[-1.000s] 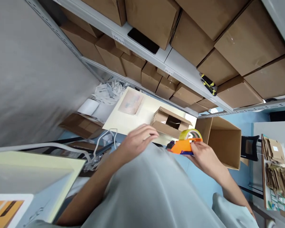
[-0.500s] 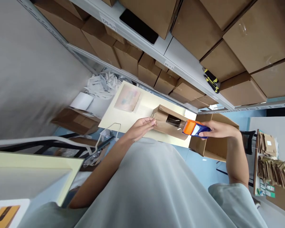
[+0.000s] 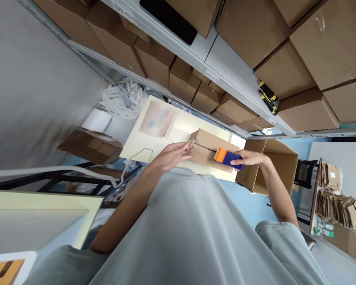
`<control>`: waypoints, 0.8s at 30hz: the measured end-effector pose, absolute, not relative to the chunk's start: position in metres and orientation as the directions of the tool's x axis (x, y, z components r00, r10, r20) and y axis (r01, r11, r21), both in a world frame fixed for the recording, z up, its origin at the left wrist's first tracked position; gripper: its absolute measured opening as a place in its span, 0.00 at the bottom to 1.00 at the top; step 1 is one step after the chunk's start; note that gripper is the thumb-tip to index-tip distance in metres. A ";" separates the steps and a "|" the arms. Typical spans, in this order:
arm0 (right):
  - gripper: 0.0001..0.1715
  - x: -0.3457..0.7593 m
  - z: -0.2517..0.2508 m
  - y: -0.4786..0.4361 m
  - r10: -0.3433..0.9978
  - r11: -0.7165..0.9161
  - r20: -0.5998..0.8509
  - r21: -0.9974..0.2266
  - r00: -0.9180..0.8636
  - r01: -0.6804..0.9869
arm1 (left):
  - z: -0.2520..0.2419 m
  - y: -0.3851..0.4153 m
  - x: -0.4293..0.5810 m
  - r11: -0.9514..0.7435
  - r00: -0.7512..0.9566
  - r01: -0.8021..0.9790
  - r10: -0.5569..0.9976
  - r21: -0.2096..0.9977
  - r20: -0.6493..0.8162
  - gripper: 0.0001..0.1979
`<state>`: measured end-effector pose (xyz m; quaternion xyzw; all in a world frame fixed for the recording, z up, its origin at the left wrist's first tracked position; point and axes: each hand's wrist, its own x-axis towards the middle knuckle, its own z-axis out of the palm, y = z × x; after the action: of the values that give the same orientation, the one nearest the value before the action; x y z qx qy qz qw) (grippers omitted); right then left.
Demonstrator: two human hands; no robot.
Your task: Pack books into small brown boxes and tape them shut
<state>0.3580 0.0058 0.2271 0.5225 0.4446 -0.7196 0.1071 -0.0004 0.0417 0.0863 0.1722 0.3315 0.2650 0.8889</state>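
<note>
A long brown cardboard box lies on the cream tabletop in front of me, its top flaps nearly meeting along a dark slit. My right hand grips an orange and dark blue tape dispenser, held over the right part of the slit. At the box's left end is my left hand, its fingers extended and apart by the end face. Something clear and shiny, like tape, shows beside those fingertips. Whether the fingertips press on the box is hard to see.
A bigger open carton stands just right of the table. A flat printed packet lies at its left. Shelves above hold cartons, a black phone-like slab and yellow-black cutters. A white cable hangs near my left forearm.
My right hand has carried the tape dispenser leftward along the box. The wide dark opening in the box top has narrowed to a slit. My left hand's fingers have spread.
</note>
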 end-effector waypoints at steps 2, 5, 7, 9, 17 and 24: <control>0.34 0.361 0.216 0.004 0.314 -0.572 -0.834 -0.548 -0.454 0.610 | 0.087 0.044 -0.002 0.803 0.646 -0.331 0.575 0.495 -0.501 0.23; 0.33 0.366 0.206 0.003 0.307 -0.591 -0.818 -0.565 -0.487 0.576 | 0.086 0.049 -0.003 0.769 0.609 -0.278 0.604 0.576 -0.514 0.24; 0.32 0.368 0.204 0.003 0.300 -0.610 -0.811 -0.567 -0.501 0.553 | 0.082 0.054 -0.002 0.719 0.559 -0.219 0.647 0.660 -0.519 0.26; 0.32 0.368 0.203 0.003 0.298 -0.613 -0.807 -0.571 -0.510 0.546 | 0.074 0.060 -0.001 0.676 0.513 -0.161 0.680 0.719 -0.524 0.29; 0.34 0.359 0.199 0.009 0.295 -0.556 -0.807 -0.580 -0.512 0.595 | 0.026 0.077 0.007 0.598 0.504 0.047 0.677 0.800 -0.536 0.33; 0.35 0.356 0.198 0.006 0.318 -0.561 -0.801 -0.590 -0.507 0.581 | -0.003 0.070 0.028 0.488 0.537 0.148 0.691 0.860 -0.484 0.34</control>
<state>0.3560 0.0060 0.1979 0.4882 0.4601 -0.7362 0.0894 0.0280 0.0697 -0.0028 0.4717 0.4447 0.1834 0.7390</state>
